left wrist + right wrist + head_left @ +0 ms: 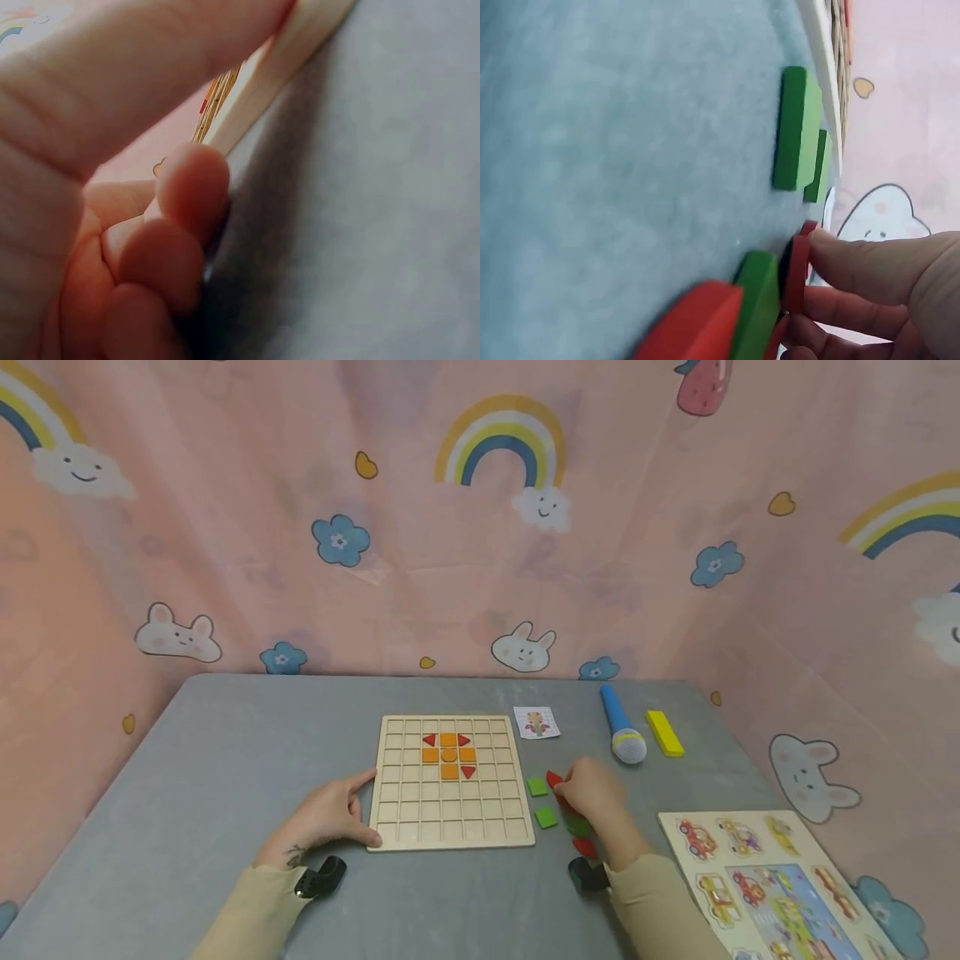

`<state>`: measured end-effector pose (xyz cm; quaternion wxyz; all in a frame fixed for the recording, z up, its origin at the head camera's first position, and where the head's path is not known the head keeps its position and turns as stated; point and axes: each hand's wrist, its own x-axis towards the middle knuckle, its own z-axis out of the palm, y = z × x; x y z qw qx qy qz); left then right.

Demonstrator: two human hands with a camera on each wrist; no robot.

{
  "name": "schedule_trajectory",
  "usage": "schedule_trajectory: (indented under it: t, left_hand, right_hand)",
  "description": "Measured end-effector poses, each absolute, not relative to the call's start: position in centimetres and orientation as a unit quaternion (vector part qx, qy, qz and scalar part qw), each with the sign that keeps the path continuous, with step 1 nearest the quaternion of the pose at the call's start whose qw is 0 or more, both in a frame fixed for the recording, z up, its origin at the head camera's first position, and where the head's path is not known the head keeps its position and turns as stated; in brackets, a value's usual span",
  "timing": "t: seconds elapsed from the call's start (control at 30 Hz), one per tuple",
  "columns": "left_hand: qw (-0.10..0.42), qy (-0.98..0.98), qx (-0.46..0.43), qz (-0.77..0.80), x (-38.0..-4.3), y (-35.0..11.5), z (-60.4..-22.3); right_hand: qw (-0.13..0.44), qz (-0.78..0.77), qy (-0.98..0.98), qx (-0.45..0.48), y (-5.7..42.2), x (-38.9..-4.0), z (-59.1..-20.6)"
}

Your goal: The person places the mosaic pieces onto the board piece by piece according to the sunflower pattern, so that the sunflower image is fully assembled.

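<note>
Spread along the left edge of a wooden grid board (450,814) is my left hand (326,817), its thumb at the near corner and index finger farther up. Orange squares, an orange round piece and red triangles sit in the board's upper middle cells. Right of the board, my right hand (596,789) pinches a red piece (798,274) between thumb and fingers. Close by lie two green square tiles (545,817), a green piece (754,304) and another red piece (585,847). The hand partly hides these loose pieces.
A small picture card (536,722) lies behind the board's right corner. Farther right are a blue toy microphone (621,727) and a yellow block (664,732). A vehicle puzzle board (678,843) occupies the near right. A patterned pink curtain (450,568) hangs behind the grey table (225,760).
</note>
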<state>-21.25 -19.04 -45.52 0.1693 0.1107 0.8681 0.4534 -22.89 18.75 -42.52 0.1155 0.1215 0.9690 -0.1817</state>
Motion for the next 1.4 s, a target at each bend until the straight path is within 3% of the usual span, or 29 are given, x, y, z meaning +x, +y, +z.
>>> schedule_trajectory:
  t: [0.37, 0.63, 0.83, 1.03, 1.4]
  left_hand:
    - [0.169, 0.870, 0.100, 0.453, -21.2, -18.9, -45.6]
    - [0.171, 0.869, 0.095, 0.454, -21.2, -18.9, -45.3]
    - [0.173, 0.870, 0.093, 0.452, -21.1, -18.8, -45.3]
    - [0.175, 0.872, 0.091, 0.449, -21.3, -18.8, -45.4]
    - [0.177, 0.870, 0.102, 0.450, -21.3, -19.0, -45.1]
  right_hand:
    - [0.098, -0.197, 0.968, 0.124, 17.5, -23.5, -41.3]
    - [0.039, -0.254, 0.966, 0.013, 13.2, -25.0, -38.3]
    - [0.075, -0.292, 0.945, -0.124, 8.2, -26.1, -37.4]
    - [0.123, -0.203, 0.943, -0.234, 4.7, -27.2, -38.0]
    - [0.141, -0.098, 0.952, -0.254, 2.8, -28.0, -39.8]
